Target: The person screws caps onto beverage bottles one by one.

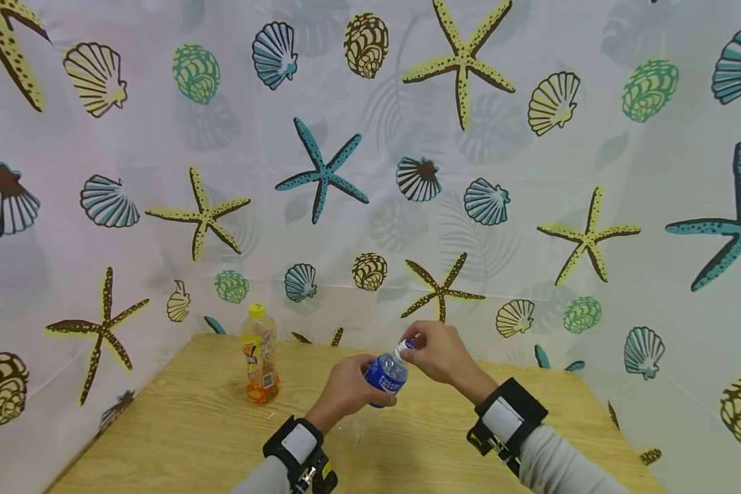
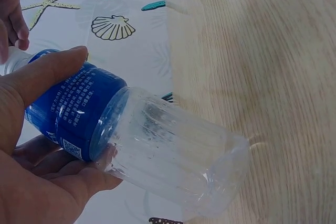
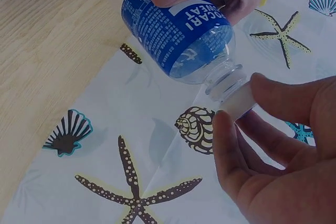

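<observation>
My left hand [image 1: 348, 385] grips a clear plastic bottle [image 2: 178, 150] round its blue label [image 3: 173, 24], thumb on one side and fingers on the other. The bottle is tilted above the table, its neck toward my right hand, and its clear lower part looks empty. At the mouth, my right hand [image 1: 438, 351] pinches the white bottle cap [image 3: 239, 100] between thumb and fingers. The cap sits right at the end of the neck. In the left wrist view, only some fingers of the right hand show at the left edge.
A bottle of orange drink [image 1: 261, 357] with a yellow cap stands upright on the left side of the wooden table [image 1: 197, 425]. Behind the table and along its sides hangs a white cloth [image 1: 358, 233] printed with starfish and shells.
</observation>
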`<state>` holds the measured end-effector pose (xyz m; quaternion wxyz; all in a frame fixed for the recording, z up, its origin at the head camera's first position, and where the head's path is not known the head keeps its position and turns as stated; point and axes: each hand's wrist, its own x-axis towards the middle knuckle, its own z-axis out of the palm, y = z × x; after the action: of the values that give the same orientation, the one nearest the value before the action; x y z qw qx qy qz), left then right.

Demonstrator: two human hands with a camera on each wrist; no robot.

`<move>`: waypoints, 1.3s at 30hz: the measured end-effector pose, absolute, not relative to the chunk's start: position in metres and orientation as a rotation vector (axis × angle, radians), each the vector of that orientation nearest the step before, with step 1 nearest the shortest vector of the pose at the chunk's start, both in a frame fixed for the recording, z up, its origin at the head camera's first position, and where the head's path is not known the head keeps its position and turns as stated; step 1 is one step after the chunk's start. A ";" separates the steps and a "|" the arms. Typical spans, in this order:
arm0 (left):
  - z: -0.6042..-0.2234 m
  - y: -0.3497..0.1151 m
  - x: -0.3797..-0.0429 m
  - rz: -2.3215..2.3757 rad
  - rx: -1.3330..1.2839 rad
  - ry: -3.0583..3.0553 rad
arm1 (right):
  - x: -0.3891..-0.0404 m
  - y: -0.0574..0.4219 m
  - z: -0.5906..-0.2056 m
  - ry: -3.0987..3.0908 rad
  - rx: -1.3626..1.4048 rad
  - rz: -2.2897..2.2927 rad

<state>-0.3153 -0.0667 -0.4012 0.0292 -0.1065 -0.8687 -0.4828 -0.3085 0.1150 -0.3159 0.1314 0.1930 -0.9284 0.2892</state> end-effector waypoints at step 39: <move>-0.405 -0.069 -0.318 -1.450 -0.342 -2.689 | -0.310 0.120 -0.310 -2.926 0.470 0.699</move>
<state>-0.3179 -0.0689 -0.4046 0.0339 -0.1113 -0.8742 -0.4714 -0.3100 0.1205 -0.3098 0.0484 0.1541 -0.9599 0.2292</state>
